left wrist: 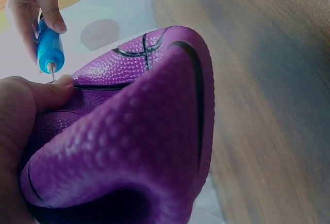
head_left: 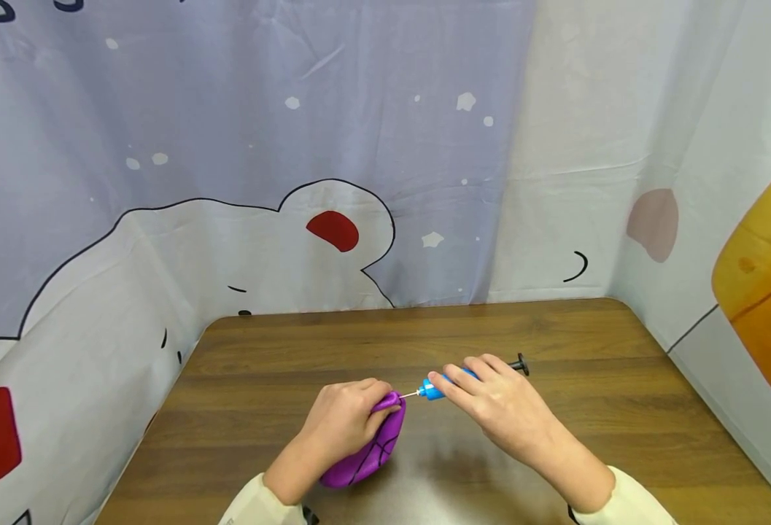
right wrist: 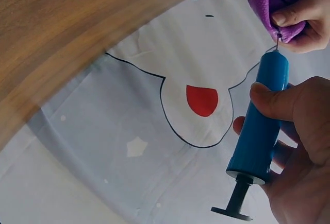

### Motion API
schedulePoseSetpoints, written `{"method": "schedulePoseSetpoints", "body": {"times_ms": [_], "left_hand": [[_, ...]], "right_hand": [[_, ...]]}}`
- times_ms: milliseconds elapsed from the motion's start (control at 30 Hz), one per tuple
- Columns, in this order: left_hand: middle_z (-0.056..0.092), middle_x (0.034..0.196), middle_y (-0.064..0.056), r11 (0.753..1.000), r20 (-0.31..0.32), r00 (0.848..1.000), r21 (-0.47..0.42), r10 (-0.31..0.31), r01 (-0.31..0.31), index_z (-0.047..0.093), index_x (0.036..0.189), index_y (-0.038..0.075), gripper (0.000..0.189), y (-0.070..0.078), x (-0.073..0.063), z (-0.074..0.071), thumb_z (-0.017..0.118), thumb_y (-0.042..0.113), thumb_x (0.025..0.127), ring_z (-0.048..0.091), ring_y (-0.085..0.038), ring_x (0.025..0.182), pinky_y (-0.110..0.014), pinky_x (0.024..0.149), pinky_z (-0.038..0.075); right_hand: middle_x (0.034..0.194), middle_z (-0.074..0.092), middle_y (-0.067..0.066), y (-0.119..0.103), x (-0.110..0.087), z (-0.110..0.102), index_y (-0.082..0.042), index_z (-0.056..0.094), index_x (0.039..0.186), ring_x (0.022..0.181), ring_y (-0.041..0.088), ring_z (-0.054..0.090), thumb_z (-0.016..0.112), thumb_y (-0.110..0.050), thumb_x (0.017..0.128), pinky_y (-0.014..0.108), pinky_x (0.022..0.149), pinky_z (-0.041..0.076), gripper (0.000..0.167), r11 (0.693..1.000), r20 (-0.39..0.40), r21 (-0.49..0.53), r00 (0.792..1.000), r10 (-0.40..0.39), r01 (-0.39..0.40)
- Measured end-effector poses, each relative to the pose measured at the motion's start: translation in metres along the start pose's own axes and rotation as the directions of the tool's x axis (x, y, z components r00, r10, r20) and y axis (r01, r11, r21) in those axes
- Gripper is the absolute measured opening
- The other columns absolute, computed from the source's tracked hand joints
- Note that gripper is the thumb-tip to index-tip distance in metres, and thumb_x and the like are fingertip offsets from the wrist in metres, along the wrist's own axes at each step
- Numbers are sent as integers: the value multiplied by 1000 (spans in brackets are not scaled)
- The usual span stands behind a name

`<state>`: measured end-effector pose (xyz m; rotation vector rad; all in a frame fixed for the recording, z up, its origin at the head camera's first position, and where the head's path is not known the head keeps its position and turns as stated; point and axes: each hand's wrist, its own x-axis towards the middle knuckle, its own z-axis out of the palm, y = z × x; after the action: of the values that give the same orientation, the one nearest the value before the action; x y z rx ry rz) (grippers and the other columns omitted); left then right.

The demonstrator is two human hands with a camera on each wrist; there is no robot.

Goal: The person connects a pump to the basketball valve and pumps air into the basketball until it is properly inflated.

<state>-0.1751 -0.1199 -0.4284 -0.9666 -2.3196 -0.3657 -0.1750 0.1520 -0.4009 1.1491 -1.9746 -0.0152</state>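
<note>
Purple ball (head_left: 373, 453), limp and folded, above the wooden table (head_left: 556, 339).
I found the left hand (head_left: 344, 415) pinching it, the right hand (head_left: 502, 405) grasping the blue pump (right wrist: 264, 113), whose needle (head_left: 409, 394) met the ball's edge. I judged the needle seated, filling outstanding. I could read no brand or lettering on either.

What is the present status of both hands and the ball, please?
Left hand gripping folded purple ball. Right hand holding blue pump, needle at ball; depth unclear. No obstruction visible.

R hand (right wrist: 308, 162) grips blue pump (right wrist: 258, 123), needle (right wrist: 279, 42) touching purple ball (right wrist: 265, 5).
</note>
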Motion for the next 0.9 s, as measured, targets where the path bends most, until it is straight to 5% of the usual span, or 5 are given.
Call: {"method": "schedulePoseSetpoints", "body": {"times_ms": [467,900], "left_hand": [[67,79,10,998,55,998,61,-7,3,66,85,19,14,1,1,-2,77,26,90,60,-9,57,-27,47,50],[63,74,8,991,100,994,128,35,-47,63,81,17,18,-1,2,0,76,24,90,46,-6,51,-23,42,42]], "right_hand": [[103,66,-1,-7,3,2,-11,69,124,90,24,63,51,-3,91,34,86,57,38,997,82,-77,997,-12,19],[103,65,0,-11,3,14,-10,69,124,87,23,61,48,-6,92,34,85,56,39,999,104,-31,994,-32,35]]}}
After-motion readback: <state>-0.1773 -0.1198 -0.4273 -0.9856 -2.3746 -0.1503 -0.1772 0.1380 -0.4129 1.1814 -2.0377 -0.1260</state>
